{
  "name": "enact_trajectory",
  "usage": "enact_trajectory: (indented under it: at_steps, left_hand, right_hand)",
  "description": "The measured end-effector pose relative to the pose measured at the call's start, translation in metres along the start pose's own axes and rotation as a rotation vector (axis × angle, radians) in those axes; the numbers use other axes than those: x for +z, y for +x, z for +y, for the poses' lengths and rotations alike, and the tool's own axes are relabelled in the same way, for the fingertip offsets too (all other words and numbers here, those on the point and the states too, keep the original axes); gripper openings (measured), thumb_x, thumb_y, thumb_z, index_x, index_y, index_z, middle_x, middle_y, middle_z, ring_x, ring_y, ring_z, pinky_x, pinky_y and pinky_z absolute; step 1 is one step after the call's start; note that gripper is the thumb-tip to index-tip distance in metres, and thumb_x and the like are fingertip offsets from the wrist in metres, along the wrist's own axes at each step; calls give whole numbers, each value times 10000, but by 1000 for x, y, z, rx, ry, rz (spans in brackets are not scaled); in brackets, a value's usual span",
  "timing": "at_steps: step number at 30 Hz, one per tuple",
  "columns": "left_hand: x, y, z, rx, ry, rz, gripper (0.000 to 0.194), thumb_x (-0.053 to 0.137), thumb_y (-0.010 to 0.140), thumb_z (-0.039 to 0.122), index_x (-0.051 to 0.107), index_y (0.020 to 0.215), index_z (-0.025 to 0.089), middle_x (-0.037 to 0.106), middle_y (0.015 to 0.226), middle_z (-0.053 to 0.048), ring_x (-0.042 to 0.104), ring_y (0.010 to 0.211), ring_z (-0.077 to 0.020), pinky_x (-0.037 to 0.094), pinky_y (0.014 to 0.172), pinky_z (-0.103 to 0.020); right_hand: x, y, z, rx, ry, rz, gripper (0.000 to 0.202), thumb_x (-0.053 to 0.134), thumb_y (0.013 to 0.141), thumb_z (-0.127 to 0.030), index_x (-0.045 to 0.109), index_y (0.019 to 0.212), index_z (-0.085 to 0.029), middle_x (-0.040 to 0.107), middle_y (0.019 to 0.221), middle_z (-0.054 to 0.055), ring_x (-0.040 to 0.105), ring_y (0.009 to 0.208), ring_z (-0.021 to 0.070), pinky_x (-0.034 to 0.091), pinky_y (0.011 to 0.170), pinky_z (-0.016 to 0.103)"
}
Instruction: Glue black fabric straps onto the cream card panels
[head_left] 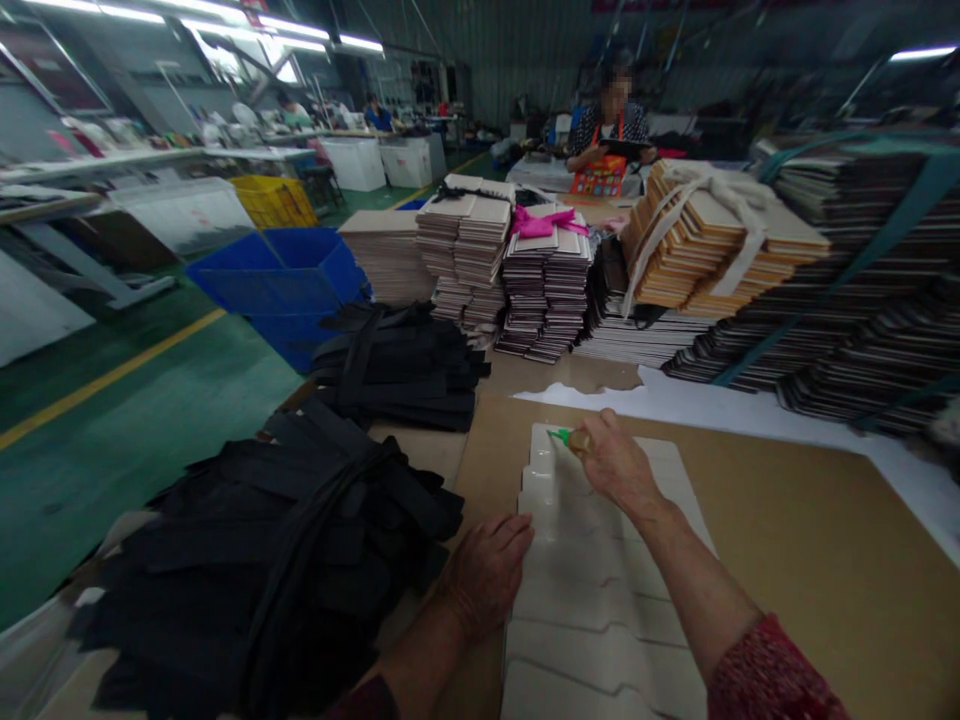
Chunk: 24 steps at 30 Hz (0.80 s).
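Observation:
My right hand point(616, 462) is closed around a small squeeze bottle point(579, 441) with a green nozzle. The nozzle tip is over the far end of a row of overlapping pale beige pieces point(570, 600), where shiny wet streaks show along the left edges. My left hand point(491, 565) lies with its fingers stretched out, fingertips at the left edge of the row. Left of that hand is a big bundle of black strips point(247, 560), tied with a black band. A brown board point(810, 560) lies under the pale pieces.
A second bundle of black strips point(397, 365) lies farther back. Stacks of beige panels point(465, 240), dark-edged panels point(547, 290) and tied orange-edged panels point(705, 240) stand behind the board. Strapped dark stacks point(862, 270) rise at right. A blue crate point(281, 280) and a co-worker point(611, 130) are beyond.

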<state>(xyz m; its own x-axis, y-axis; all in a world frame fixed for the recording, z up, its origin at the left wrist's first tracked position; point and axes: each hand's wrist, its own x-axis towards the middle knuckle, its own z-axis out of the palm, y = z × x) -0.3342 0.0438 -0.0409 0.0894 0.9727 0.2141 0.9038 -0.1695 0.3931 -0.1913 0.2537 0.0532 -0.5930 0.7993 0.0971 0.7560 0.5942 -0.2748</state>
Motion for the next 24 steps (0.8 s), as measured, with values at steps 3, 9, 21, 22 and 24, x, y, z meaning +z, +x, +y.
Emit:
enact_trajectory:
  at_steps: [3, 9, 21, 22, 24]
  left_hand:
    - [0, 1, -1, 11, 0, 3, 475, 505, 825, 60, 567, 1280, 182, 586, 1375, -49, 508, 1220, -224, 462, 1038, -402]
    - [0, 0, -1, 13, 3, 23, 467, 499, 832, 68, 572, 1277, 190, 595, 1360, -55, 518, 1209, -232, 474, 1026, -413]
    - [1, -1, -1, 20, 33, 43, 508, 478, 804, 40, 571, 1280, 193, 598, 1361, -51, 524, 1208, -220, 484, 1023, -398]
    - [2, -1, -1, 18, 41, 43, 506, 476, 804, 41, 574, 1277, 193, 601, 1359, -51, 528, 1205, -217, 485, 1024, -395]
    - [3, -1, -3, 19, 58, 43, 486, 471, 817, 53, 583, 1267, 198, 603, 1359, -44, 537, 1203, -210, 488, 1025, -381]
  right_hand:
    - [-6, -3, 19, 3, 8, -3, 130, 536, 839, -142, 562, 927, -233, 524, 990, 28, 536, 884, 180, 347, 653, 266]
    - [-30, -24, 96, 104, 36, 48, 110, 572, 786, -201, 593, 891, -225, 516, 911, 19, 544, 812, 182, 407, 694, 293]
    - [-28, -25, 98, 155, 231, 113, 119, 630, 726, -185, 604, 823, -249, 513, 864, 3, 529, 776, 192, 422, 731, 347]
    - [-26, -22, 89, 147, 271, 107, 117, 636, 721, -188, 610, 817, -251, 514, 867, 1, 525, 782, 192, 421, 742, 351]
    - [-19, -16, 74, 146, 366, 104, 124, 652, 700, -194, 620, 804, -255, 524, 883, -2, 522, 813, 197, 422, 769, 359]
